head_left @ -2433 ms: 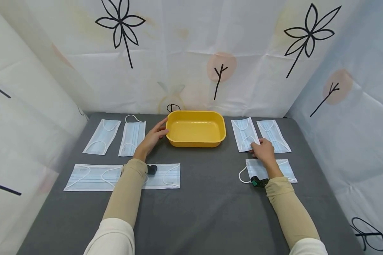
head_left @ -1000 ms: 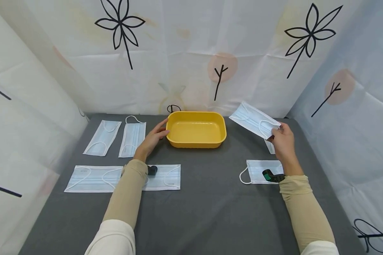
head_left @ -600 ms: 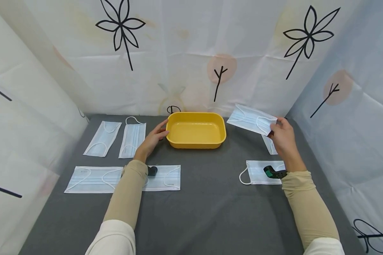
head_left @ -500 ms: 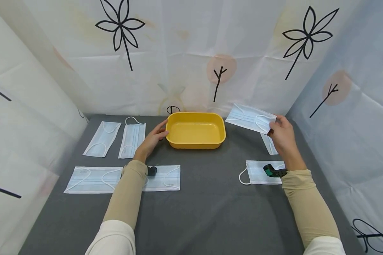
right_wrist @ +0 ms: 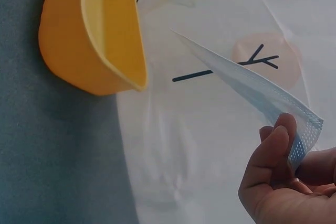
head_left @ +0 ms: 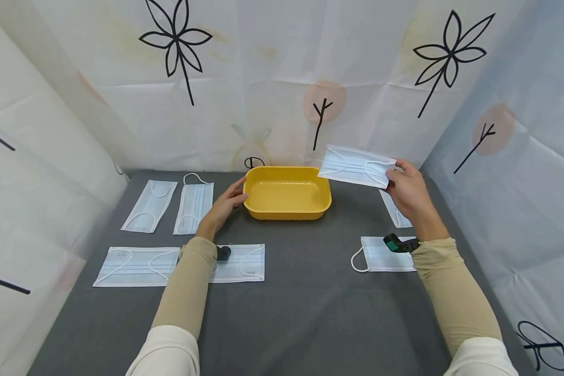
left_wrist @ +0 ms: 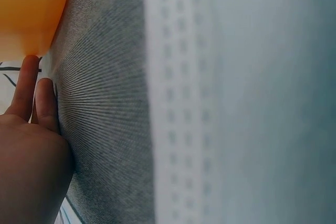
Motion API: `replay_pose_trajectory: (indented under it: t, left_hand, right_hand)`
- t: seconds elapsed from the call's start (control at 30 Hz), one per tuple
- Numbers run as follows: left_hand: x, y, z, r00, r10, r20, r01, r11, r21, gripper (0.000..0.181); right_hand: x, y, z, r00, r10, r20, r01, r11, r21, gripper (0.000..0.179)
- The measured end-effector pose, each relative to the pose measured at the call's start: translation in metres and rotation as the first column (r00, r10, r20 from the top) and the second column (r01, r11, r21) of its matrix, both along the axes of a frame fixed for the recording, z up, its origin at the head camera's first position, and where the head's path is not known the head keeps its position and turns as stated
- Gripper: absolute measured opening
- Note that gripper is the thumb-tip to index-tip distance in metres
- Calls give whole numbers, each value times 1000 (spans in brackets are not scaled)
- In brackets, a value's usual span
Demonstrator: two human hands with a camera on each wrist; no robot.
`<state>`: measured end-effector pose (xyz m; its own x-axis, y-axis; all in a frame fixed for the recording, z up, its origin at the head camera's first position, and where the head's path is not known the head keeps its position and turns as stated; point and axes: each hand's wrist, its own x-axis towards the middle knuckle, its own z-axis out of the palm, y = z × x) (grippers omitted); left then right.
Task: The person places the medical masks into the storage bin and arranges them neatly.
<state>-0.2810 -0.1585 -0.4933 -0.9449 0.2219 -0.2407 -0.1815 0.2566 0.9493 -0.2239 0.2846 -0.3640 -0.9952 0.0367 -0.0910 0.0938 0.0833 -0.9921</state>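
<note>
My right hand (head_left: pixel 410 193) pinches a light blue face mask (head_left: pixel 354 166) by one short end and holds it up off the table. The mask's far end overlaps the upper right corner of a yellow plastic tray (head_left: pixel 286 215). In the right wrist view the same mask (right_wrist: pixel 252 87) is seen nearly edge-on between thumb and fingers, apart from the tray (right_wrist: pixel 65 40). My left hand (head_left: pixel 222 206) rests its extended fingers against the tray's left side; in the left wrist view a finger (left_wrist: pixel 26 82) touches the tray wall. The tray's visible interior holds nothing.
Several more face masks lie on the grey table (head_left: pixel 305 324): two upright at left, such as one mask (head_left: pixel 150 206), a row (head_left: pixel 141 266) partly under my left forearm, and two at right, including a front mask (head_left: pixel 380 258). A patterned curtain (head_left: pixel 263 78) encloses the back and sides.
My right hand has lifted the mask from the table right of the tray, turned it sideways and carried it up and left to the tray's corner. My left hand stays at the tray.
</note>
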Motion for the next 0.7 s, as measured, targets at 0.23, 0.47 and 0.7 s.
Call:
replay_pose_trajectory:
  t: [0.23,0.47,0.7]
  left_hand:
    - [0,0,-1,1000,10,8,-10,1000,3,62]
    - [1,0,-1,1000,11,7,-11,1000,9,61]
    - [2,1,6,1000,-4,29,2,999,47,63]
  right_hand:
    - [-7,-10,2,998,54,24,-53,998,-32,51]
    - [-15,-29,7,994,82,75,-82,997,-10,52]
    - [-30,-46,9,991,97,95,-93,994,-53,50]
